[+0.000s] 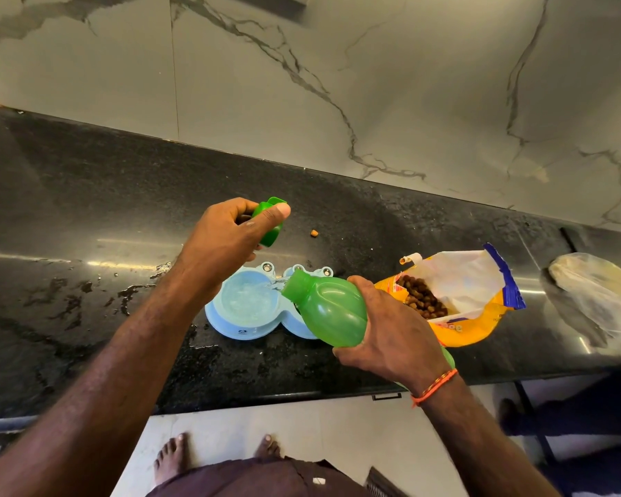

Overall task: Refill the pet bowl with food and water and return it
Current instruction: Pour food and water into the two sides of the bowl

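Note:
A light blue double pet bowl (230, 326) sits on the black counter (87, 195). Its left cup holds water. My right hand (388, 331) grips a green bottle (328, 310), tipped with its mouth over the bowl's middle, and water runs into the left cup. The bottle hides most of the right cup. My left hand (226, 234) is raised behind the bowl and holds the green bottle cap (269, 220). An open yellow pet food bag (456, 299) lies to the right, with brown kibble showing inside.
One loose kibble piece (314, 233) lies behind the bowl. Water puddles (130, 292) spread over the counter to the left. A clear plastic bag (595, 292) lies at the far right. The marble wall (337, 84) rises behind the counter. Bare feet stand on the floor below.

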